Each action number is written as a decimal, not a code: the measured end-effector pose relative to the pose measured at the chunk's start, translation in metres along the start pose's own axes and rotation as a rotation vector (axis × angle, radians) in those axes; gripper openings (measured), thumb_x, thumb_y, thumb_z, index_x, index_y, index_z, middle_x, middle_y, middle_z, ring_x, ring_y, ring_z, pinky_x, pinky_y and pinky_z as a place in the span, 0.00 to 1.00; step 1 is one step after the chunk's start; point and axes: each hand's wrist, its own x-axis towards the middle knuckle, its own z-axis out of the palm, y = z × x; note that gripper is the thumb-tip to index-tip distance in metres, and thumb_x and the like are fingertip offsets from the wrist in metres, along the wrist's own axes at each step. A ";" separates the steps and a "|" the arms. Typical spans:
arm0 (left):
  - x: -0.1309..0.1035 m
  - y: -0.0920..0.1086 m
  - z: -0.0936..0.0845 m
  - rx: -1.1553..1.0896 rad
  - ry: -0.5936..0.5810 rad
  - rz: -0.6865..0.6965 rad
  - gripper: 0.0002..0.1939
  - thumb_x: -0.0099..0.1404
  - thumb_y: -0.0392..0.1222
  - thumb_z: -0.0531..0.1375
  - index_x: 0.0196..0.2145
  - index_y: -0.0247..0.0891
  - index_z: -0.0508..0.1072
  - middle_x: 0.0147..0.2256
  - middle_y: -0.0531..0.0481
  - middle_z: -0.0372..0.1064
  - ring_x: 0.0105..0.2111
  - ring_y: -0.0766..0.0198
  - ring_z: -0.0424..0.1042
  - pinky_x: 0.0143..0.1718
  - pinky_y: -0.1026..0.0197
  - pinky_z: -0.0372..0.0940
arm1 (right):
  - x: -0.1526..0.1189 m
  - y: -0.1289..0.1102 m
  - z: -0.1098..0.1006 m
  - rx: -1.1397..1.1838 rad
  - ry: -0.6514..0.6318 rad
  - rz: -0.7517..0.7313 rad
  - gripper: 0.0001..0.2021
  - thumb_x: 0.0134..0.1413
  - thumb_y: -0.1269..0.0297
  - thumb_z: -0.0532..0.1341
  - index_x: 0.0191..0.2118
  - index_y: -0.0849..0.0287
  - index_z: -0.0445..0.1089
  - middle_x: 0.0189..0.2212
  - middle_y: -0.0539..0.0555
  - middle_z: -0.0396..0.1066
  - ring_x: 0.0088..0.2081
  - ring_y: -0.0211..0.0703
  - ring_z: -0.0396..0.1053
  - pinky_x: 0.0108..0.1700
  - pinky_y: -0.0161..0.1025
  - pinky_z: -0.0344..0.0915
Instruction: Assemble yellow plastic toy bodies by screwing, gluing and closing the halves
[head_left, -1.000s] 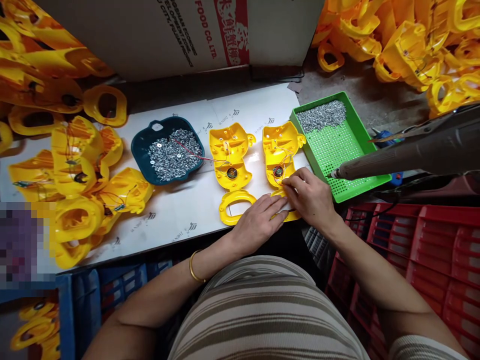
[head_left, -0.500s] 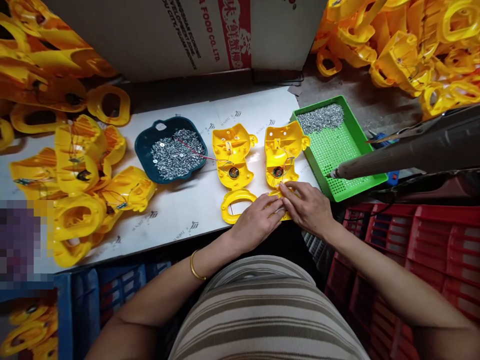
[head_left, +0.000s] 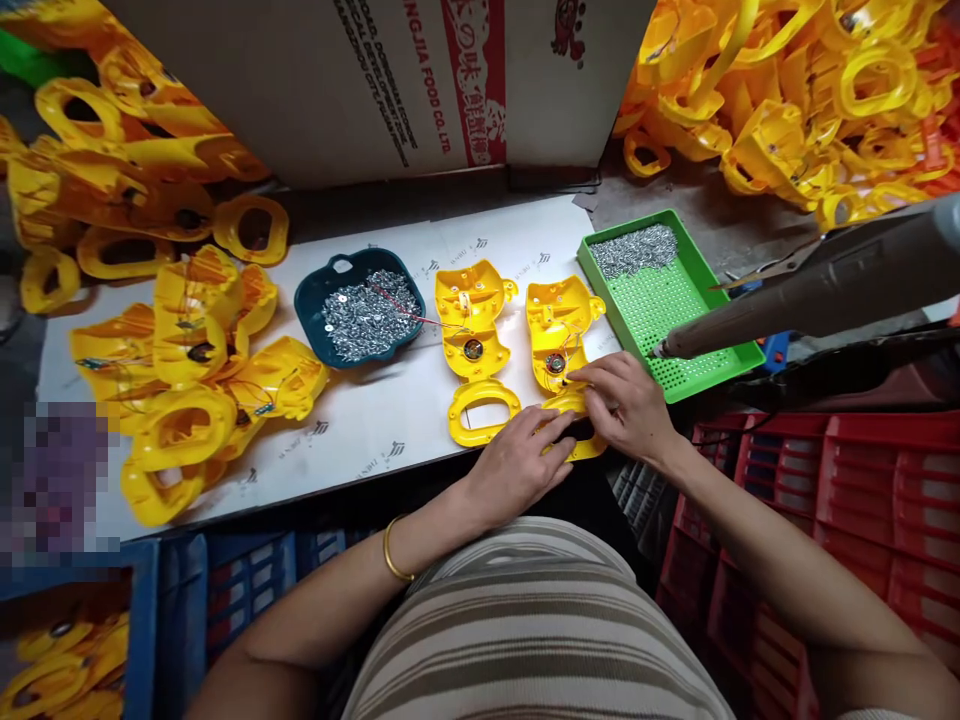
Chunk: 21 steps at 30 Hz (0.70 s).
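Note:
Two yellow plastic shell halves lie open side up on the white board, each with wires, a round speaker-like part and a looped handle. My left hand (head_left: 517,462) has its curled fingers on the handle of the right-hand shell half (head_left: 559,315). At the top of that same handle, the fingertips of my right hand (head_left: 628,408) are pinched together; what they hold is too small to make out. Just left of it lies the other shell half (head_left: 472,320), nearest to neither hand. A red wire runs from it to a dark teal tray (head_left: 307,310) of small screws.
A green perforated basket (head_left: 731,370) with screws stands at the right, a dark tool (head_left: 787,300) reaching over it. Yellow shells (head_left: 195,350) are heaped at the left, more (head_left: 787,150) at the back right. A carton (head_left: 300,110) stands behind; red crates (head_left: 862,500) are lower right.
My right hand's fingers have drawn up and bunched at the top of the handle. My left hand has shifted slightly, baring more of the handle loop. The view has moved a little.

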 end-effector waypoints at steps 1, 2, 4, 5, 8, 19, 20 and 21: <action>-0.001 0.000 0.000 -0.019 0.012 0.012 0.09 0.67 0.41 0.59 0.42 0.34 0.74 0.50 0.39 0.71 0.49 0.53 0.70 0.49 0.48 0.69 | 0.002 0.002 0.001 0.010 -0.010 0.002 0.18 0.54 0.75 0.53 0.47 0.57 0.73 0.36 0.56 0.74 0.40 0.48 0.67 0.43 0.46 0.67; -0.001 -0.001 0.000 -0.039 0.034 0.027 0.10 0.67 0.41 0.59 0.42 0.33 0.74 0.49 0.38 0.71 0.49 0.54 0.70 0.49 0.50 0.69 | 0.004 0.004 0.002 0.020 -0.021 0.005 0.21 0.53 0.76 0.52 0.51 0.58 0.71 0.37 0.56 0.74 0.40 0.47 0.68 0.43 0.46 0.67; 0.000 -0.004 -0.002 -0.052 0.113 0.028 0.09 0.68 0.40 0.57 0.40 0.32 0.74 0.48 0.38 0.72 0.48 0.56 0.70 0.48 0.53 0.70 | 0.009 0.009 0.005 0.043 -0.025 0.016 0.25 0.53 0.77 0.51 0.57 0.60 0.65 0.39 0.56 0.75 0.40 0.47 0.69 0.44 0.46 0.68; 0.002 -0.007 -0.004 -0.035 0.162 0.004 0.08 0.69 0.38 0.56 0.40 0.32 0.74 0.47 0.38 0.72 0.47 0.58 0.71 0.48 0.54 0.70 | 0.011 0.011 0.006 0.052 -0.019 0.026 0.26 0.53 0.77 0.51 0.58 0.61 0.63 0.40 0.57 0.75 0.39 0.46 0.69 0.44 0.45 0.68; 0.013 -0.018 -0.008 0.093 0.242 -0.127 0.09 0.69 0.37 0.56 0.41 0.34 0.75 0.42 0.41 0.73 0.41 0.59 0.70 0.41 0.56 0.69 | 0.015 0.016 0.010 0.076 0.010 0.059 0.23 0.54 0.76 0.51 0.55 0.61 0.64 0.39 0.57 0.75 0.39 0.46 0.70 0.42 0.44 0.69; 0.016 -0.035 -0.030 0.222 0.229 -0.230 0.11 0.69 0.43 0.57 0.40 0.37 0.77 0.28 0.49 0.71 0.30 0.62 0.67 0.32 0.60 0.61 | 0.001 -0.028 -0.028 0.284 0.103 -0.016 0.18 0.56 0.77 0.53 0.46 0.48 0.68 0.35 0.53 0.74 0.38 0.47 0.71 0.41 0.45 0.70; 0.008 -0.038 -0.034 0.231 0.292 -0.265 0.10 0.68 0.42 0.57 0.39 0.37 0.77 0.28 0.49 0.71 0.31 0.62 0.67 0.33 0.60 0.62 | 0.002 -0.044 -0.039 0.427 0.008 -0.029 0.21 0.55 0.77 0.53 0.49 0.46 0.67 0.37 0.52 0.75 0.38 0.46 0.72 0.40 0.44 0.71; -0.001 -0.043 -0.038 0.249 0.355 -0.316 0.09 0.68 0.41 0.58 0.37 0.37 0.77 0.29 0.48 0.72 0.32 0.62 0.67 0.35 0.60 0.62 | 0.002 -0.060 -0.050 0.551 -0.097 -0.074 0.24 0.55 0.77 0.53 0.53 0.45 0.66 0.37 0.51 0.75 0.38 0.46 0.73 0.38 0.43 0.73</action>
